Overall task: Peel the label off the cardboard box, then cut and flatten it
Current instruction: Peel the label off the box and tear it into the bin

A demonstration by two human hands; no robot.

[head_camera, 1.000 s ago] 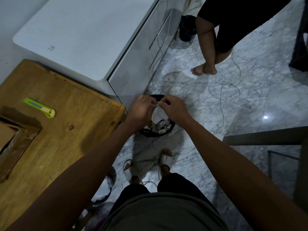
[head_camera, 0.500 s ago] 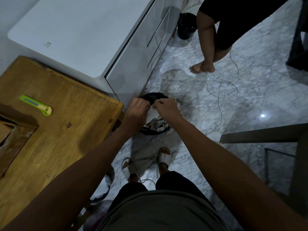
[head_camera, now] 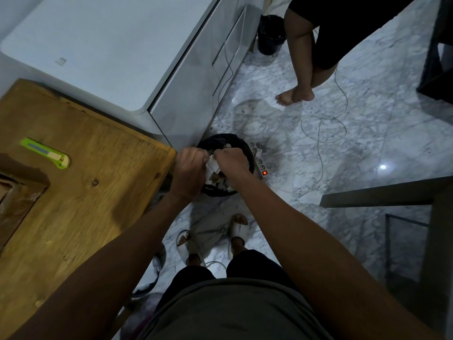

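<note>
Hands: left hand point(head_camera: 190, 168) and right hand point(head_camera: 231, 163) still pinch white label point(head_camera: 211, 168) over bin point(head_camera: 221, 141) | moved slightly nearer worktop point(head_camera: 98, 192) | label off; cutting next.

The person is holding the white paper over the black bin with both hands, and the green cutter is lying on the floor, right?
Not quite. The green cutter lies on the wooden table, not the floor; the head view shows it. The rest holds: left hand and right hand hold the white paper over the black bin.
</note>
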